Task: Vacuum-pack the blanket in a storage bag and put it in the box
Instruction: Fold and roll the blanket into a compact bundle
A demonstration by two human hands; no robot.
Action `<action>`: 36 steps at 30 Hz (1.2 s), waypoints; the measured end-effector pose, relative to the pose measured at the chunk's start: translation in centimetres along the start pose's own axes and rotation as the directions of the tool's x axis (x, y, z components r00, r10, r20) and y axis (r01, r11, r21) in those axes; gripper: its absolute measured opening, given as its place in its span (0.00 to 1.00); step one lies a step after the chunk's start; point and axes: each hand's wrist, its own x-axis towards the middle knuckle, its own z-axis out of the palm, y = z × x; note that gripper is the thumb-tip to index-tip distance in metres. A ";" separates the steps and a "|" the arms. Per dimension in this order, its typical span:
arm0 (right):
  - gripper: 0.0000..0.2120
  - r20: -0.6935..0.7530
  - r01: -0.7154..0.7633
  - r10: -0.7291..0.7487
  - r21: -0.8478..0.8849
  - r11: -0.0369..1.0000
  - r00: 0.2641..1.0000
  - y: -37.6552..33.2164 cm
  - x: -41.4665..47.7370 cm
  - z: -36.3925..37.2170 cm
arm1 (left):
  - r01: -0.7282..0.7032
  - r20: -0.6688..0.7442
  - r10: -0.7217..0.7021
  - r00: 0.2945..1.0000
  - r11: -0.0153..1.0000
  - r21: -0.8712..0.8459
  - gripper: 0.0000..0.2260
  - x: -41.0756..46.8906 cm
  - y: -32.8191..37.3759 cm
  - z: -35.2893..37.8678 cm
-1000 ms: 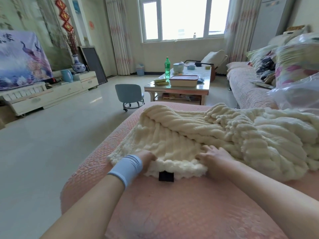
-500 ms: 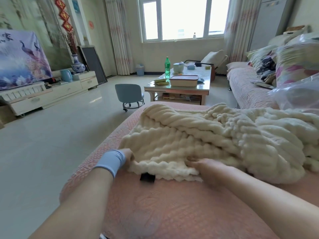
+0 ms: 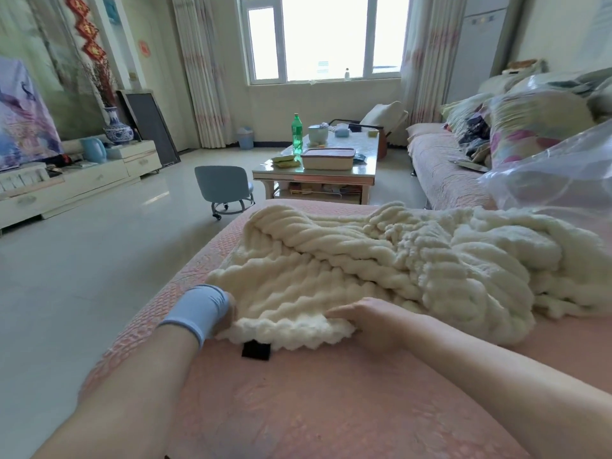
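The left hand (image 3: pixel 229 312), past a pale blue wristband (image 3: pixel 198 309), is tucked at the near left corner of the cream blanket (image 3: pixel 381 270); its fingers are hidden, so its grip cannot be told. A black tag (image 3: pixel 255 350) pokes out from under the blanket's edge. The right hand (image 3: pixel 366 318) lies on that rolled edge, fingers nearly straight, pressing down. The blanket lies heaped on the pink cover (image 3: pixel 314 409), a clear plastic bag (image 3: pixel 549 180) just beyond it on the right.

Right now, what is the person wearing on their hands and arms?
A light blue fabric wristband sits on the left wrist, behind the left hand. The right hand shows no glove, watch or ring. No sleeves reach either forearm.
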 end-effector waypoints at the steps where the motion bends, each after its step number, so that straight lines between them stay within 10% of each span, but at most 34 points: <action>1: 0.32 0.034 -0.033 0.030 0.092 0.995 0.999 0.1 -0.5 -0.3 | -0.032 -0.005 0.032 0.999 0.999 -0.040 0.17 0.2 0.4 -0.4; 5: 0.22 -0.273 -0.049 0.056 0.033 0.998 0.960 1.5 -2.2 -2.8 | -0.077 -0.201 0.037 0.979 0.977 -0.197 0.17 1.1 3.5 -4.2; 8: 0.23 -0.542 -0.345 0.273 -0.035 0.938 0.795 3.4 -4.3 -5.6 | -0.319 -0.484 0.113 0.868 0.873 -0.370 0.21 0.7 8.8 -7.9; 13: 0.51 -0.165 -0.798 0.781 -0.085 0.597 0.602 7.6 -7.4 -7.2 | -0.634 -0.678 0.381 0.628 0.756 -0.163 0.30 -0.2 19.6 -11.8; 16: 0.31 -0.167 -0.744 0.728 -0.060 0.665 0.665 10.9 -8.2 -6.2 | -0.666 -0.693 0.522 0.497 0.742 0.082 0.40 -0.6 24.4 -12.8; 20: 0.13 -0.514 -0.559 0.500 0.048 0.828 0.697 13.8 -9.6 -7.7 | -0.632 -0.654 0.564 0.505 0.757 0.165 0.48 -0.5 28.2 -13.8; 24: 0.21 -0.541 -0.325 0.465 0.338 0.883 0.700 15.2 -10.4 -8.6 | -0.469 -0.764 0.376 0.524 0.877 0.110 0.23 0.4 29.7 -16.5; 27: 0.52 -0.347 -0.542 0.615 0.292 0.788 0.708 16.1 -10.2 -9.1 | -0.470 -0.689 0.239 0.684 0.867 -0.166 0.21 1.6 29.0 -19.8; 30: 0.41 -0.290 -0.758 0.748 0.102 0.644 0.597 17.8 -9.5 -10.4 | -0.470 -0.638 0.085 0.766 0.751 -0.464 0.20 3.0 28.2 -23.1; 36: 0.19 -0.265 -0.813 0.773 -0.277 0.512 0.576 20.5 -6.1 -15.3 | -0.666 -0.708 0.486 0.512 0.745 0.029 0.37 2.8 30.7 -24.4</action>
